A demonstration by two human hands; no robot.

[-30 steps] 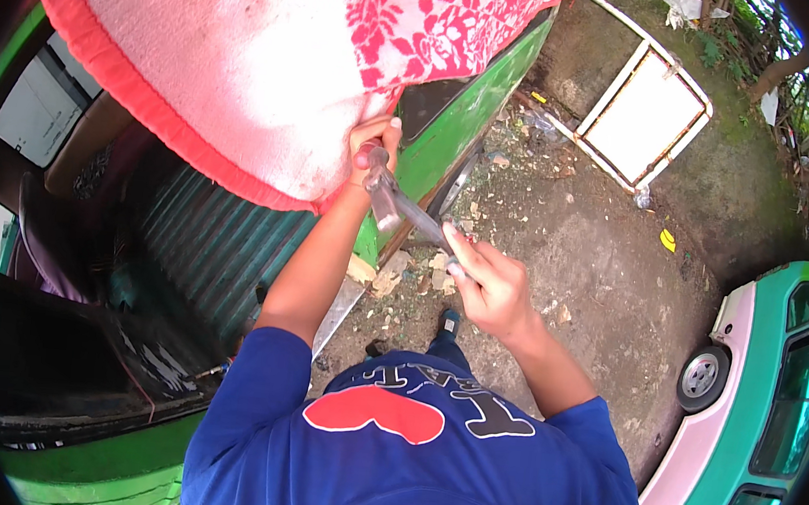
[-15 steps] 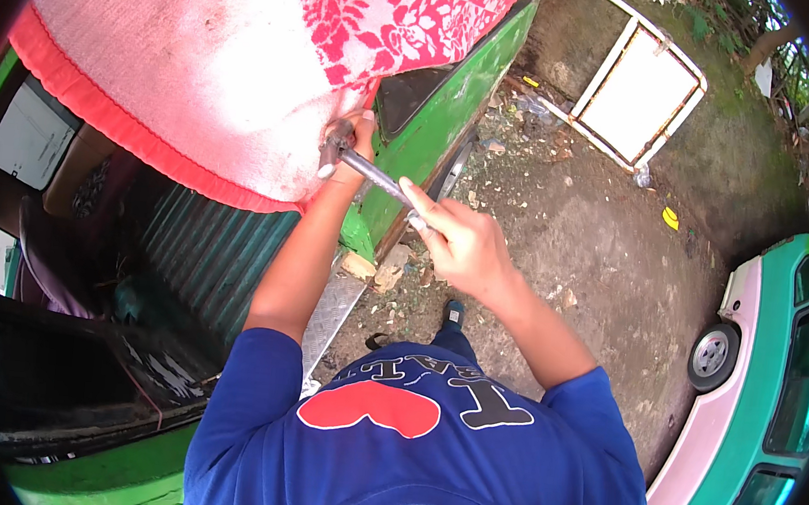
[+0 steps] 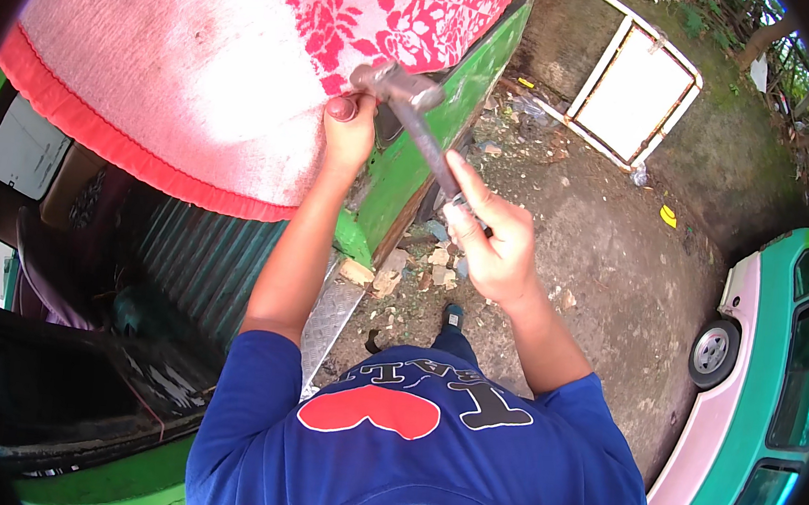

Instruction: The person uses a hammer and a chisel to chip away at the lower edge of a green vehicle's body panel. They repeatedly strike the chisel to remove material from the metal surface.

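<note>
Metal hammer, T-shaped, clasped in right hand; left hand wrapped about round-topped tool; fuzzy red-and-white floral blanket alongside

Hammer, dull metal; blanket, fuzzy cloth; ground, rough, matt; van window, glossy.

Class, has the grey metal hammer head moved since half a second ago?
Yes. Judged against the green painted panel, the grey metal hammer head has moved up and to the right in the picture.
</note>
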